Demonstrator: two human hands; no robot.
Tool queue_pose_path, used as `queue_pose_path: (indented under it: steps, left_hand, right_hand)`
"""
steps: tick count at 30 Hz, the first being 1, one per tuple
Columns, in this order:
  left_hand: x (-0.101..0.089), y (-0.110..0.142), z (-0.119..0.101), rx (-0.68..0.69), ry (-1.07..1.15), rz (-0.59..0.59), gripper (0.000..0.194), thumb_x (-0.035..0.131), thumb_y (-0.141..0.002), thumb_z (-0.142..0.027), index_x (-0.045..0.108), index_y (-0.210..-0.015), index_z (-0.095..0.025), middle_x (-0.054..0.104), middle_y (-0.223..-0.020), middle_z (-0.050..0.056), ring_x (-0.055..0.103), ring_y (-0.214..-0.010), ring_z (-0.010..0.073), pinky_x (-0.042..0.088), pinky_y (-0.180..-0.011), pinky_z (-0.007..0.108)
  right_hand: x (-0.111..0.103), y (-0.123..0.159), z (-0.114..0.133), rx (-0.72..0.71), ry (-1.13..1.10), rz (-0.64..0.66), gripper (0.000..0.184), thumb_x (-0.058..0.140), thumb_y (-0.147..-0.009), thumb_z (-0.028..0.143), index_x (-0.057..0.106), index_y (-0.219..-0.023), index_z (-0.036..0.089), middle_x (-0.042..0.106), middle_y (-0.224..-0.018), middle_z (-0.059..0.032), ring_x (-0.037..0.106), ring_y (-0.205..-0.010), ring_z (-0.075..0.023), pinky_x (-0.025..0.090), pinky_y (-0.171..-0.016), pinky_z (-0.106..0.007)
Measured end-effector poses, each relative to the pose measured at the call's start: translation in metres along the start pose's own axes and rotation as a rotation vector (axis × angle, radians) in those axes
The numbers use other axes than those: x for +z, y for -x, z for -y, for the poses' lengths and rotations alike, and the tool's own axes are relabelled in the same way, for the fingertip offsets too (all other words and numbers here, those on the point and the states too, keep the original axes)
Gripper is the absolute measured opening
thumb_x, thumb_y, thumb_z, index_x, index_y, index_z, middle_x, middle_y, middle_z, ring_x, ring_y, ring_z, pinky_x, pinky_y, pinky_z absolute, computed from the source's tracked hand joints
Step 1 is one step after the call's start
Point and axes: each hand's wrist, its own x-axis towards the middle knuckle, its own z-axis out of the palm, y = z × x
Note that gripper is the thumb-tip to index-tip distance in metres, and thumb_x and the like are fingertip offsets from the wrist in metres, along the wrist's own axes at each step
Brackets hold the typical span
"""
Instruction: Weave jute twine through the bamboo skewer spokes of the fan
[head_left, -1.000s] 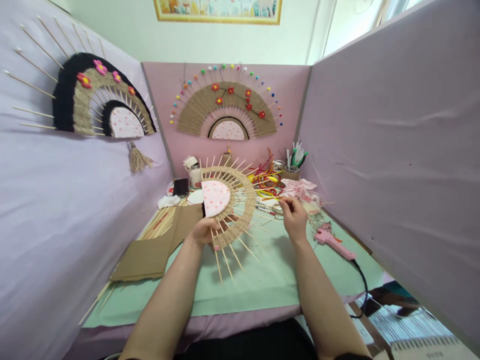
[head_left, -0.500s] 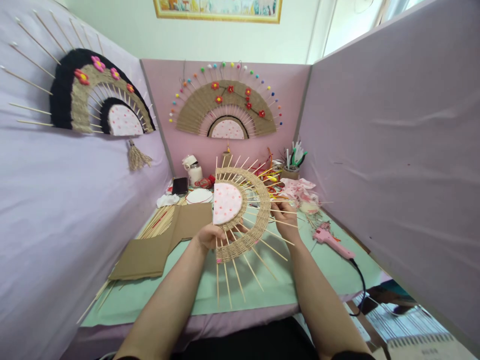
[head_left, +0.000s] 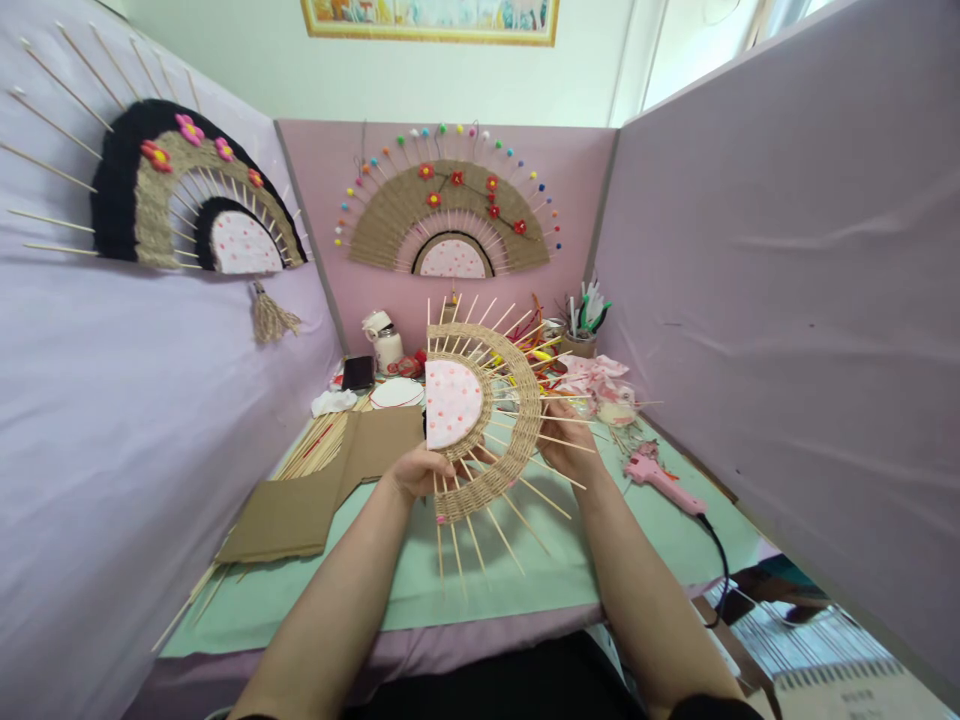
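Note:
Between my hands, a half-round woven fan [head_left: 527, 410] is held up above the table, its straight edge to the left. Thin sticks radiate from its woven twine bands, and a white half-disc with pink dots [head_left: 453, 403] forms its centre. My left hand [head_left: 422, 470] grips the fan at the lower left, thumb in front near the inner band and the other fingers partly hidden behind. At the right rim, my right hand [head_left: 568, 437] is closed around the edge and sticks, its fingertips mostly behind them.
Brown cardboard pieces [head_left: 289, 515] lie on the green tabletop [head_left: 525, 585] at left, beside loose sticks [head_left: 319, 447]. A pink glue gun [head_left: 664, 480] with a black cord rests at right. Finished fans [head_left: 450, 215] hang on the partitions. Crumpled cloth [head_left: 600, 380] and a tool cup [head_left: 579, 345] stand behind.
The fan has tilted slightly, its upper end rising a little and its lower sticks shifting right. Both hands keep their hold; the whole view has shifted slightly.

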Motion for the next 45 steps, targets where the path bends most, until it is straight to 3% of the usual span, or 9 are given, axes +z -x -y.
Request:
queue_pose_path:
  steps: [5,10,14,17,22,34,40,45]
  left_hand:
    - [0.002,-0.005,-0.003,0.138,0.007,-0.157,0.057,0.059,-0.068,-0.01,0.048,-0.124,-0.014,0.059,-0.118,0.019,0.057,-0.105,0.0336,0.052,-0.075,0.042]
    - [-0.004,-0.01,-0.005,0.165,0.133,-0.376,0.054,0.051,-0.08,-0.02,0.037,-0.131,-0.011,0.065,-0.107,0.018,0.065,-0.091,0.0296,0.056,-0.062,0.036]
    - [-0.008,-0.01,-0.008,0.162,0.126,-0.421,0.061,0.049,-0.08,-0.015,0.029,-0.137,-0.011,0.064,-0.108,0.018,0.066,-0.086,0.0298,0.057,-0.057,0.035]
    - [-0.009,-0.009,-0.012,0.197,0.117,-0.458,0.062,0.05,-0.079,-0.013,0.029,-0.137,-0.013,0.065,-0.107,0.017,0.066,-0.086,0.028,0.057,-0.062,0.036]
    - [-0.01,-0.008,-0.016,0.22,0.105,-0.506,0.061,0.05,-0.077,-0.011,0.033,-0.136,-0.014,0.066,-0.105,0.016,0.067,-0.084,0.0264,0.057,-0.068,0.039]
    - [-0.011,-0.003,-0.025,0.192,0.09,-0.686,0.057,0.05,-0.075,-0.009,0.039,-0.131,-0.008,0.069,-0.095,0.016,0.068,-0.075,0.0247,0.057,-0.065,0.037]
    - [-0.013,0.0,-0.026,0.184,0.065,-0.666,0.06,0.05,-0.074,-0.009,0.037,-0.133,-0.007,0.069,-0.094,0.016,0.068,-0.074,0.0244,0.057,-0.061,0.034]
    - [-0.017,0.003,-0.027,0.159,0.078,-0.608,0.057,0.047,-0.076,-0.011,0.038,-0.132,-0.005,0.07,-0.088,0.017,0.068,-0.068,0.0248,0.053,-0.044,0.025]
  right_hand:
    - [-0.002,0.0,0.002,-0.01,0.018,-0.037,0.02,0.073,-0.068,0.032,0.061,-0.081,0.022,0.066,-0.075,0.003,0.061,-0.062,-0.0113,0.051,-0.058,-0.024]
    - [0.001,0.001,-0.001,0.024,0.1,-0.065,0.023,0.073,-0.067,0.035,0.06,-0.079,0.021,0.064,-0.072,0.0021,0.058,-0.058,-0.0109,0.047,-0.052,-0.023]
    - [-0.002,-0.002,-0.004,0.003,0.182,-0.139,0.026,0.074,-0.065,0.037,0.057,-0.074,0.02,0.057,-0.061,0.0043,0.049,-0.05,-0.0068,0.04,-0.046,-0.019]
    - [-0.008,-0.006,-0.003,-0.04,0.195,-0.157,0.028,0.074,-0.064,0.035,0.052,-0.067,0.019,0.049,-0.055,0.0062,0.04,-0.045,-0.004,0.033,-0.042,-0.017]
    - [-0.011,-0.007,-0.001,-0.103,0.184,-0.172,0.026,0.075,-0.064,0.03,0.051,-0.065,0.018,0.046,-0.055,0.006,0.038,-0.046,-0.0039,0.029,-0.04,-0.016]
    - [-0.027,-0.009,0.016,-0.079,0.058,-0.28,0.03,0.078,-0.059,0.028,0.052,-0.071,0.02,0.053,-0.058,0.0063,0.038,-0.041,-0.0018,0.027,-0.034,-0.012]
    - [-0.026,-0.006,0.021,-0.192,0.061,-0.294,0.028,0.077,-0.06,0.026,0.052,-0.069,0.02,0.055,-0.06,0.006,0.033,-0.039,-0.0007,0.025,-0.033,-0.012]
    - [-0.023,-0.004,0.021,-0.162,0.069,-0.26,0.027,0.077,-0.06,0.026,0.052,-0.068,0.019,0.054,-0.061,0.0054,0.036,-0.041,-0.0014,0.026,-0.034,-0.013]
